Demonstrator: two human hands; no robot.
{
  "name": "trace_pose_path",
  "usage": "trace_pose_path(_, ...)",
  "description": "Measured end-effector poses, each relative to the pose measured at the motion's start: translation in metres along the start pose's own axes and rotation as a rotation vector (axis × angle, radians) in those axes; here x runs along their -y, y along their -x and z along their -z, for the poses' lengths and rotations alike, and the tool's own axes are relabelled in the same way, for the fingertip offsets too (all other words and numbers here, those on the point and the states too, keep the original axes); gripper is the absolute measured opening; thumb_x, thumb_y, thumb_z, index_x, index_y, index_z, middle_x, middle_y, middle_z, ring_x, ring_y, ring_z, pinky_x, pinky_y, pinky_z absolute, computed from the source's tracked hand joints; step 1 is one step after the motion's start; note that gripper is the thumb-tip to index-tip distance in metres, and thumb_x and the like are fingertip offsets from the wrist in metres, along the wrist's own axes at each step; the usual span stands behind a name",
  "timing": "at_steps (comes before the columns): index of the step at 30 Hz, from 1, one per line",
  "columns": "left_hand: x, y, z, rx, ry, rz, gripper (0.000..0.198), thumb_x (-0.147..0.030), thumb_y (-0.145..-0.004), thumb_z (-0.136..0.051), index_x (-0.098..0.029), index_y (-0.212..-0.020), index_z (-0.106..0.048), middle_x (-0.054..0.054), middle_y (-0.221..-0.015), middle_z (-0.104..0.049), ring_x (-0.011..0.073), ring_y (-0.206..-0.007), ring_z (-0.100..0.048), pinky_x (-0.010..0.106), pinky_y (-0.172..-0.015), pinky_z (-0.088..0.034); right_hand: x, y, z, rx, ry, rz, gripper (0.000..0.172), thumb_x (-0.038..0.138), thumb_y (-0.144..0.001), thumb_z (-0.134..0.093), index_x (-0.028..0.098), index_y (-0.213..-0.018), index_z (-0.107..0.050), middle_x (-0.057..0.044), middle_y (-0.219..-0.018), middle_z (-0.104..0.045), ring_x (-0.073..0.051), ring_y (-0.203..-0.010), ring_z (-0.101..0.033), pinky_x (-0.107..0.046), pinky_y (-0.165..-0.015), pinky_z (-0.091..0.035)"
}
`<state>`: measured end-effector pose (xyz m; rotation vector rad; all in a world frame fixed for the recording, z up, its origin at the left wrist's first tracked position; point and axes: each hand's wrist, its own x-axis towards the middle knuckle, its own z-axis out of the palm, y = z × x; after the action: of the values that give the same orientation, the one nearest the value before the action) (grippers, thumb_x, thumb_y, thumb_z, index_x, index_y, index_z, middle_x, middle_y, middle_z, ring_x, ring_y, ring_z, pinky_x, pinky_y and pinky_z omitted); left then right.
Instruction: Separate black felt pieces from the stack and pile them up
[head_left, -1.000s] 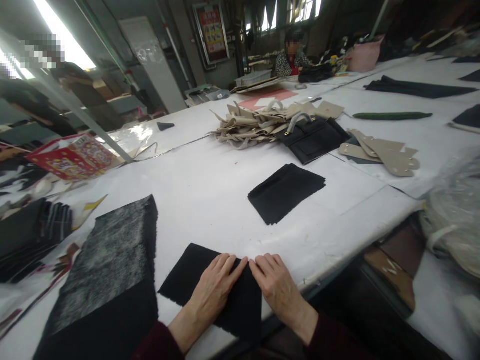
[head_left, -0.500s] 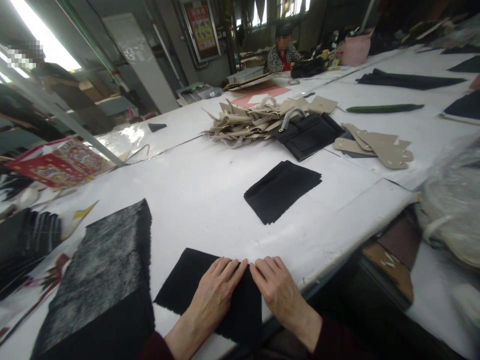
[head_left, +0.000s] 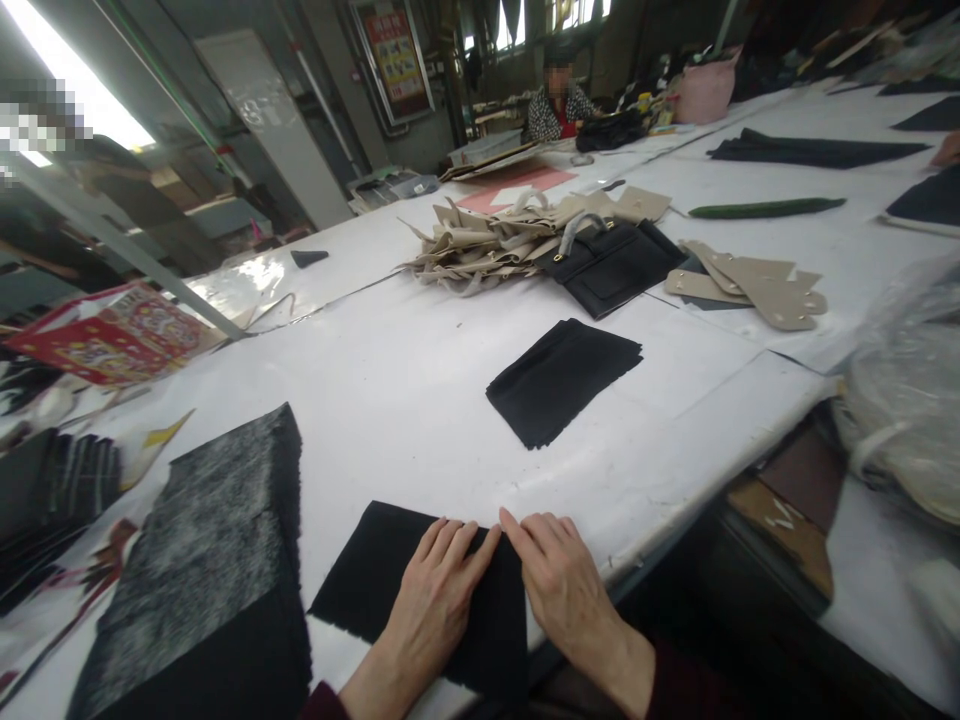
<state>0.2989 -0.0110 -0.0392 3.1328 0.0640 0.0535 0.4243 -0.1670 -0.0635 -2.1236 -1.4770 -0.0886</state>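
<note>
A piece of black fabric point(head_left: 367, 560) lies at the table's near edge, its lower right part reaching the edge. My left hand point(head_left: 442, 590) rests flat on it, fingers stretched toward its far edge. My right hand point(head_left: 562, 575) is at the fabric's right corner, fingers extended and touching the corner and the tabletop. The two index fingertips almost meet there; both thumbs are hidden. Farther out is a stack of black fabric pieces point(head_left: 566, 380). On the left lies a larger black piece with a mottled grey face point(head_left: 202, 530).
Beyond are a black handbag point(head_left: 615, 270), a heap of beige pieces point(head_left: 487, 245), flat beige parts point(head_left: 780, 290) and a cucumber point(head_left: 765, 208). A red paper bag point(head_left: 112, 335) stands left. Plastic-wrapped goods point(head_left: 907, 420) are at right. A person point(head_left: 559, 105) sits across the table.
My right hand has shifted slightly to the right and its index finger is now straighter. My left hand has barely moved on the fabric. The view has tilted a little.
</note>
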Motion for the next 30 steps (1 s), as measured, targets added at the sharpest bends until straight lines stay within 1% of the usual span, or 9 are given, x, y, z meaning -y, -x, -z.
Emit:
trace_pose_path(3,-0.001,0.001,0.0,-0.031,-0.015,0.008,0.059,-0.006,-0.09,-0.04,-0.026,-0.146,-0.04,0.004,-0.13,-0.056,0.0213,-0.12,-0.05,0.042,-0.113,-0.031,0.003,-0.001,0.002,0.047,0.01,0.007,0.038,0.007,-0.094,-0.041,0.012,-0.129,-0.054,-0.008,-0.093,-0.055,-0.023,-0.085,-0.047,-0.039,-0.076,-0.037)
trace_pose_path(6,-0.002,0.001,0.0,-0.071,-0.039,-0.029,0.057,-0.005,-0.09,-0.037,-0.025,-0.143,-0.044,0.002,-0.134,-0.056,0.0196,-0.121,-0.05,0.04,-0.115,-0.027,0.004,0.0,0.003,0.049,0.028,0.025,0.033,0.007,-0.094,-0.042,0.012,-0.124,-0.056,-0.008,-0.092,-0.054,-0.023,-0.084,-0.046,-0.039,-0.076,-0.036)
trace_pose_path(10,-0.002,-0.001,-0.001,-0.097,-0.054,-0.072,0.05,-0.01,-0.094,-0.035,-0.02,-0.141,-0.046,0.004,-0.132,-0.058,0.0194,-0.119,-0.051,0.038,-0.114,-0.027,0.003,0.004,0.004,0.027,0.0,0.016,0.031,0.007,-0.094,-0.041,0.012,-0.12,-0.058,-0.007,-0.091,-0.054,-0.023,-0.083,-0.045,-0.039,-0.076,-0.035)
trace_pose_path(16,-0.005,-0.002,-0.002,-0.103,-0.046,-0.066,0.048,-0.016,-0.098,-0.033,-0.024,-0.144,-0.044,0.003,-0.129,-0.059,0.0213,-0.118,-0.052,0.04,-0.114,-0.026,0.002,0.008,0.004,-0.042,-0.088,-0.022,0.027,0.005,-0.095,-0.037,0.012,-0.108,-0.06,-0.007,-0.09,-0.054,-0.022,-0.084,-0.046,-0.039,-0.078,-0.036)
trace_pose_path(18,-0.005,-0.002,-0.002,-0.105,-0.054,-0.064,0.048,-0.016,-0.098,-0.032,-0.024,-0.144,-0.044,0.003,-0.129,-0.06,0.0215,-0.117,-0.052,0.04,-0.114,-0.026,0.003,0.007,0.004,-0.045,-0.088,-0.044,0.03,0.004,-0.094,-0.038,0.011,-0.115,-0.058,-0.008,-0.093,-0.055,-0.023,-0.086,-0.047,-0.039,-0.079,-0.036)
trace_pose_path(21,-0.006,-0.002,-0.002,-0.107,-0.071,-0.071,0.05,-0.014,-0.097,-0.033,-0.023,-0.145,-0.044,0.004,-0.129,-0.06,0.022,-0.117,-0.052,0.04,-0.114,-0.025,0.003,0.006,0.006,0.006,-0.029,-0.036,0.038,0.003,-0.092,-0.042,0.011,-0.127,-0.053,-0.009,-0.097,-0.056,-0.023,-0.088,-0.048,-0.039,-0.079,-0.037)
trace_pose_path(26,-0.005,0.0,0.002,-0.065,-0.084,-0.076,0.054,-0.01,-0.092,-0.038,-0.022,-0.144,-0.044,0.002,-0.134,-0.059,0.0221,-0.118,-0.051,0.041,-0.115,-0.023,0.001,0.008,0.009,0.082,0.082,0.053,0.043,0.004,-0.088,-0.047,0.008,-0.13,-0.052,-0.01,-0.101,-0.057,-0.025,-0.091,-0.049,-0.042,-0.084,-0.038)
trace_pose_path(28,-0.001,0.004,0.004,-0.04,-0.089,-0.064,0.057,-0.007,-0.088,-0.039,-0.021,-0.144,-0.044,0.002,-0.137,-0.057,0.0219,-0.12,-0.05,0.041,-0.115,-0.024,-0.002,0.01,0.009,0.096,0.109,0.078,0.046,0.006,-0.087,-0.05,0.008,-0.133,-0.051,-0.011,-0.104,-0.057,-0.025,-0.092,-0.049,-0.043,-0.085,-0.038)
trace_pose_path(30,0.007,0.01,0.005,-0.014,-0.099,-0.02,0.06,-0.004,-0.085,-0.039,-0.02,-0.143,-0.045,0.002,-0.138,-0.056,0.0221,-0.12,-0.05,0.041,-0.114,-0.026,-0.003,0.01,0.009,0.101,0.131,0.092,0.047,0.008,-0.087,-0.052,0.009,-0.133,-0.051,-0.011,-0.105,-0.057,-0.026,-0.092,-0.049,-0.043,-0.086,-0.038)
